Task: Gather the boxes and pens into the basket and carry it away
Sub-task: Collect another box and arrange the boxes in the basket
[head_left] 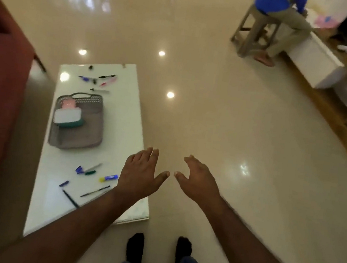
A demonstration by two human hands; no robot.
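Head view: grey perforated plastic basket (78, 122) mid white low table (124, 124), pink and white-teal boxes (67, 115) inside, loose pens (92, 191) nearer and beyond. Left hand (140, 171), right hand (197, 179) spread, empty. Looks light, stiff; best grabbed by the end handle.

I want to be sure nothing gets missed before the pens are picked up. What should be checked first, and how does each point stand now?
1. Both hands free: ok. Left hand and right hand are open and hold nothing.
2. Basket on the table within view: ok.
3. Boxes in the basket: ok. Pink box and white box lie inside.
4. Pens gathered: not ok. Near pens and far pens lie loose on the table.
5. Room left in the basket: ok, its near half is bare.
6. Pen caps on: cannot tell, blurred.
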